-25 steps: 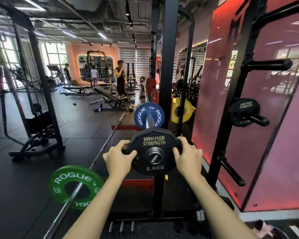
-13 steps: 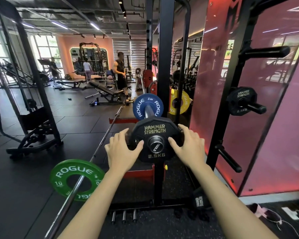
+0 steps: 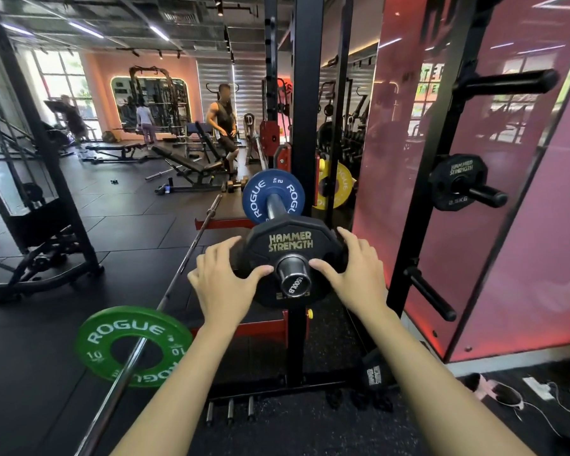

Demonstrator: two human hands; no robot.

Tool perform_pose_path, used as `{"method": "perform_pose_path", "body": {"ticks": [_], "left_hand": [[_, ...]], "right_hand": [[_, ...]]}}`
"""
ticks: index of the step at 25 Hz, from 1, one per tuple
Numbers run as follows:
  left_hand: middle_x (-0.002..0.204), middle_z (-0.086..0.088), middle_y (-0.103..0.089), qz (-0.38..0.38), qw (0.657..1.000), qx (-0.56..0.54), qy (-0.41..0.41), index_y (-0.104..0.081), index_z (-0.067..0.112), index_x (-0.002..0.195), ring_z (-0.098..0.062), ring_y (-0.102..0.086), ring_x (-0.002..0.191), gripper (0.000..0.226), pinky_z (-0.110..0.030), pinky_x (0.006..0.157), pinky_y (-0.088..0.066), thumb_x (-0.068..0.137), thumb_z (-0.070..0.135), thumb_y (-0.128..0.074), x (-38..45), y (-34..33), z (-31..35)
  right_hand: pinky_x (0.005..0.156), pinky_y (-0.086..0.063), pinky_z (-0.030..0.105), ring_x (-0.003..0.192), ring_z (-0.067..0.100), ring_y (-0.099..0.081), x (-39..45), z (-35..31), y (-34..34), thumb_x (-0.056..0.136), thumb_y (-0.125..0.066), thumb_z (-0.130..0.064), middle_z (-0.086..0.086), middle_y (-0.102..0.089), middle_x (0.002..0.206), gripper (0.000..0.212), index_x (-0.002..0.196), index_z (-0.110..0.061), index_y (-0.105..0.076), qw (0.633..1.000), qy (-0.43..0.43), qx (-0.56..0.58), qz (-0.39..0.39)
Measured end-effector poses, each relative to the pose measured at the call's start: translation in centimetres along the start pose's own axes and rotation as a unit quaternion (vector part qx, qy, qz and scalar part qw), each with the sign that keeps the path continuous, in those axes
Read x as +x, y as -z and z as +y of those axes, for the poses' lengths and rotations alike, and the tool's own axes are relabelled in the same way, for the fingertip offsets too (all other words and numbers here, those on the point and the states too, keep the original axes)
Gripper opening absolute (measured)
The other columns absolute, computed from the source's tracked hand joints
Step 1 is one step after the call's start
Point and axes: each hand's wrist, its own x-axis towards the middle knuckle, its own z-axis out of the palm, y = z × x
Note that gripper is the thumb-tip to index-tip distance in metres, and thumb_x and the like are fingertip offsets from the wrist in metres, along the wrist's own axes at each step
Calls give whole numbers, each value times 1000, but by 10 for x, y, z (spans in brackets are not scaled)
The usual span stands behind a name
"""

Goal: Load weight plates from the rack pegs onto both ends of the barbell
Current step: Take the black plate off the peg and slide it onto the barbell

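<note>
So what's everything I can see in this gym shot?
Hammer Strength plate: one, black, on the barbell sleeve between the hands.
Blue plate: one, on the same sleeve, behind the black one.
Green plate: one, lower left, on a second bar.
Yellow plate: one, behind the rack upright.
Black plate on peg: one, right.
Bench: one, black, background.
People: three, background.
Left hand: fingers spread on the black plate.
Right hand: likewise.
</note>
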Motion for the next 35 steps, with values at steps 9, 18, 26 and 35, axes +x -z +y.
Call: {"method": "perform_pose_path", "body": {"ticks": [9,18,26,35], "left_hand": [[129,7,-56,29,997,64,21,-53,29,131,-18,-45,122,74,-43,101,-31,69,63,-76,80,-70,-18],[131,8,-57,16,996,84,35,-51,29,132,-17,-48,124,86,-43,102,-31,64,77,-70,171,-142,-52],[130,13,-58,41,998,37,-16,-59,32,123,-18,-44,124,88,-42,101,-27,52,80,-73,233,-186,-88],[130,12,-57,22,998,54,16,-49,35,133,-15,-46,124,80,-45,106,-31,68,79,-66,200,-170,-71]], "right_hand": [[95,-43,44,120,26,-48,98,16,-64,81,-54,-72,5,-53,129,76,142,-29,-39,998,42,20,-40],[95,-44,45,121,29,-48,194,27,-134,82,-57,-69,9,-51,132,81,144,-21,-37,999,38,13,-37],[98,-41,48,124,29,-46,251,39,-183,71,-56,-79,4,-50,135,90,141,-25,-41,999,-8,8,-36],[97,-43,46,120,31,-49,219,27,-160,83,-57,-68,9,-55,129,77,139,-17,-44,1000,-7,26,-1]]}}
